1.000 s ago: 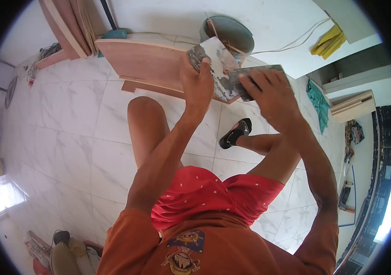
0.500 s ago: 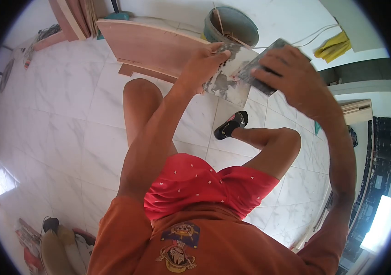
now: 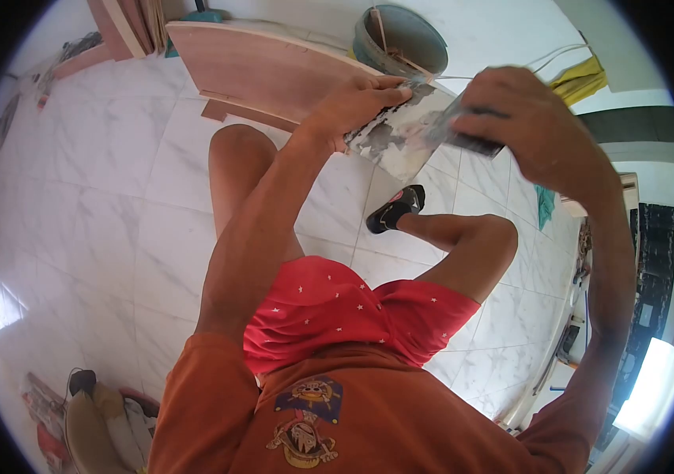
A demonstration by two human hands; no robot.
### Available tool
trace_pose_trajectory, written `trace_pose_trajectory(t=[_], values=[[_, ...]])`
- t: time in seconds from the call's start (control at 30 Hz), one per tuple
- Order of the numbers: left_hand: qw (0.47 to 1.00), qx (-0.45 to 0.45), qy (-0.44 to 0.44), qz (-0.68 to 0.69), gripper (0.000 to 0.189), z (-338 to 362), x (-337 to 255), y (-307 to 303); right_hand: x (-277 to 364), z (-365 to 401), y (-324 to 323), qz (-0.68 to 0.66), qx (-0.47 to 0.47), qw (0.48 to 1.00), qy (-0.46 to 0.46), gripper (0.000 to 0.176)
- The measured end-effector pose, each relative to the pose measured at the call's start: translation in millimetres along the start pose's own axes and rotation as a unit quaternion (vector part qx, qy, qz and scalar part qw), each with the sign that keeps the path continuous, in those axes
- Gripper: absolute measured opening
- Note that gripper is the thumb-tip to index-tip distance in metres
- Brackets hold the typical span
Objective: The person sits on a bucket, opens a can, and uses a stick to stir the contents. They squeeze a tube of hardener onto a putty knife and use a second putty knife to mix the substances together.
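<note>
My left hand (image 3: 357, 107) grips the left edge of a flat panel (image 3: 402, 136), thumb on top. The panel's face is patchy, with white and grey smears. My right hand (image 3: 523, 118) is closed round a dark, flat rectangular tool (image 3: 475, 145), partly blurred and hidden by the fingers. The tool's left edge overlaps the right side of the panel. Both things are held up over the tiled floor, beyond my knees.
A wooden board (image 3: 258, 75) leans at the back, beside a grey-green bucket (image 3: 365, 55) with sticks in it. A yellow cloth (image 3: 582, 81) hangs at the right. My shod foot (image 3: 396, 209) rests on the white tiles (image 3: 100, 229). Bundled items (image 3: 96, 423) lie at the lower left.
My right hand has moved right with the dark tool, which now sits lower and more tilted. The panel, still in my left hand, has shifted slightly right.
</note>
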State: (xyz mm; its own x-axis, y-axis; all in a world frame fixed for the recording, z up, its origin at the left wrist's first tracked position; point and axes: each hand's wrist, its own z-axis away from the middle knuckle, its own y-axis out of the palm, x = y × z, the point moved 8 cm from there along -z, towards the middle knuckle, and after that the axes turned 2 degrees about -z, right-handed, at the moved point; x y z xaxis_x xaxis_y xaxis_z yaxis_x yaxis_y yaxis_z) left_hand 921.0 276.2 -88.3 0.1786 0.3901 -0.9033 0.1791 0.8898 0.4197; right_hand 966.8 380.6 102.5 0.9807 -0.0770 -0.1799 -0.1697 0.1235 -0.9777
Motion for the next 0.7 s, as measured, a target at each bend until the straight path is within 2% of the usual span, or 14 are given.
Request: trace_pose_trajectory(t=[0.07, 0.2, 0.3, 0.33, 0.47, 0.6, 0.7], values=[[1.0, 0.002, -0.005, 0.001, 0.043, -1, 3, 4, -5, 1, -8, 0.025, -0.048, 0.999, -0.004, 0.045], [1.0, 0.003, 0.006, 0.01, 0.043, -7, 3, -2, 6, -2, 9, -0.032, 0.002, 0.999, -0.024, 0.043], [0.999, -0.023, -0.013, 0.025, 0.045, 3, 0, 2, -11, 2, -5, 0.003, 0.002, 1.0, 0.016, 0.043], [0.999, -0.035, -0.022, 0.023, 0.046, 5, -3, 3, -10, 2, -6, 0.008, -0.039, 0.999, 0.005, 0.042], [0.999, -0.003, -0.001, 0.034, 0.051, -6, 1, -2, -1, 7, 8, -0.006, 0.011, 1.0, 0.005, 0.046], [0.998, -0.017, -0.006, 0.066, 0.051, -4, 5, 1, -5, 5, -7, 0.031, -0.044, 0.998, 0.025, 0.05], [0.996, -0.007, 0.012, 0.093, 0.049, -10, 9, -4, 8, 9, 9, 0.023, -0.025, 0.999, 0.02, 0.048]])
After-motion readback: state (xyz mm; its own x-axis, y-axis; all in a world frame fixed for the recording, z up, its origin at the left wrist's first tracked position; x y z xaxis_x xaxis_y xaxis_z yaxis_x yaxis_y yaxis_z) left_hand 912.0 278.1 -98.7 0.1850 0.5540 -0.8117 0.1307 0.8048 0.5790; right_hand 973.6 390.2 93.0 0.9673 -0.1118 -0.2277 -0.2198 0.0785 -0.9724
